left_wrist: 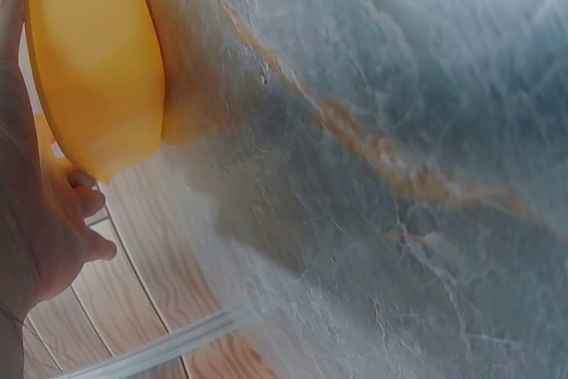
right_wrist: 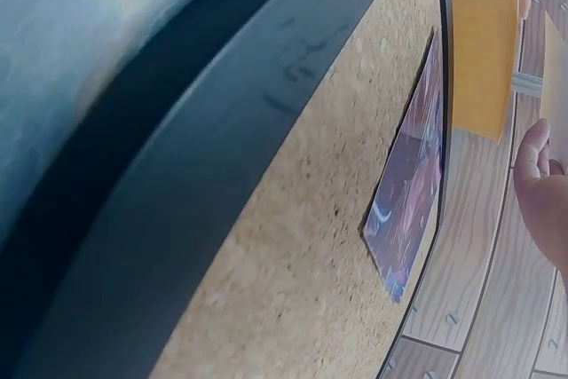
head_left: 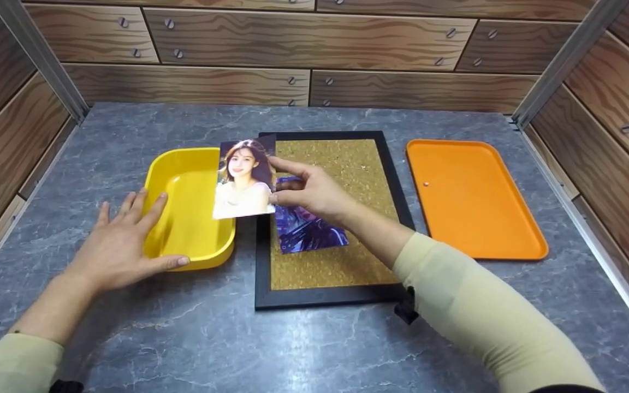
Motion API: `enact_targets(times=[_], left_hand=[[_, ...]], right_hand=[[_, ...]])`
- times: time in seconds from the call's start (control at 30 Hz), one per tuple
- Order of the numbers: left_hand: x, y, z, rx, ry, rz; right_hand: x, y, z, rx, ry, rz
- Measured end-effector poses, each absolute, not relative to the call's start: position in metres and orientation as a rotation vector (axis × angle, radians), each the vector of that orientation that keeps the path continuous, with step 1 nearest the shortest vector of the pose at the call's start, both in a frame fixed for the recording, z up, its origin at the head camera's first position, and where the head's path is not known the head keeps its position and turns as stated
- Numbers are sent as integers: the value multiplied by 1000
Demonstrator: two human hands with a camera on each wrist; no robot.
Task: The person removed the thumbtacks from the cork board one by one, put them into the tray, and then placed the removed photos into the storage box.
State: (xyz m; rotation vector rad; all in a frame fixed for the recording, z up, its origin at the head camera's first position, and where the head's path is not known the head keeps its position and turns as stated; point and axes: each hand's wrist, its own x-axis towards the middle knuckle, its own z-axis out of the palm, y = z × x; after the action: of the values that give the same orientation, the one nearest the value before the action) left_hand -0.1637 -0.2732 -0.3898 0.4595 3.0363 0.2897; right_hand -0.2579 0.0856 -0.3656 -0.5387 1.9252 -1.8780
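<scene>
A photo card showing a long-haired person in a pale top is pinched at its right edge by my right hand, between thumb and fingers. It is held up between the yellow tray and the black-framed cork board. Below that hand, a purple-and-blue picture card lies on the cork, partly hidden by the fingers; the right wrist view shows this purple card too. My left hand rests on the left rim of the yellow tray with spread fingers, the thumb at its near edge.
To the right of the board lies a flat orange tray, with a small shiny bit near its left edge. Wood-patterned panels enclose the grey marbled table at the back and sides.
</scene>
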Motion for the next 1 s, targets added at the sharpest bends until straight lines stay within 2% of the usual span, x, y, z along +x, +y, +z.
enact_targets(times=[1.0], left_hand=[[-164, -273, -391, 459, 3027, 310]], right_hand=[[-253, 56, -366, -609, 2021, -1722]])
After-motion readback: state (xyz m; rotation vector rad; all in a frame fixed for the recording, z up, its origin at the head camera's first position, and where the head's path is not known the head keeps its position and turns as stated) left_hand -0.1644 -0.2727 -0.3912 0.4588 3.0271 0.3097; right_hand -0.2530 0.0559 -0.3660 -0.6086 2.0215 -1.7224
